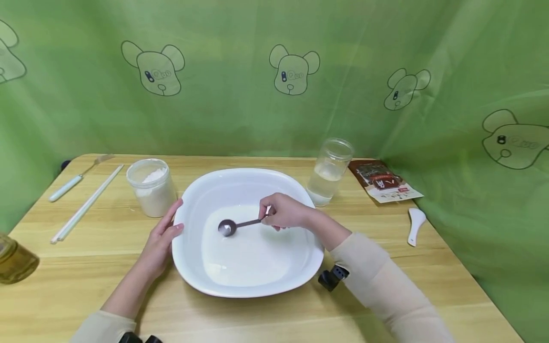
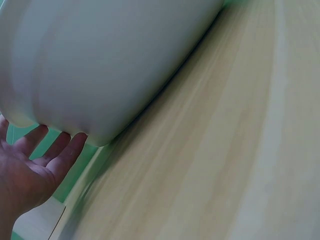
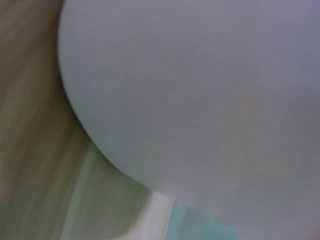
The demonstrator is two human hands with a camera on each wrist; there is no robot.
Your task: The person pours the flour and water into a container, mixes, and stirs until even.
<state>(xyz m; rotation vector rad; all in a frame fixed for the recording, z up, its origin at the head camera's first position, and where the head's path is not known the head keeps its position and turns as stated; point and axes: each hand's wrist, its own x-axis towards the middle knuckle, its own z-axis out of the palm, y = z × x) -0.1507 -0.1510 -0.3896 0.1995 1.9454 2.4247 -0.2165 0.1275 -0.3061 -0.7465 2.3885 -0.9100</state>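
A large white basin (image 1: 193, 267) stands in the middle of the table in the head view, with what looks like a whitish liquid across its floor. My left hand (image 1: 160, 240) rests against its left side, fingers touching the outer wall near the rim. In the left wrist view, the extended fingers (image 2: 74, 154) meet the basin's wall. Over the inside of the basin, my right hand (image 1: 285, 211) pinches the handle of a dark, round-bowled spoon (image 1: 228, 227), whose bowl points left. Whether the bowl touches the liquid, I cannot tell. The right wrist view shows only the basin's outer wall (image 3: 190, 100) and table.
Behind-left stands a jar of white powder (image 1: 153, 195); behind-right, a jar of clear liquid (image 1: 328, 176). Chopsticks (image 1: 87, 205) and a fork (image 1: 70, 186) lie left, near an amber jar (image 1: 17, 262). A printed packet (image 1: 383, 182) and white spoon (image 1: 415, 224) lie right.
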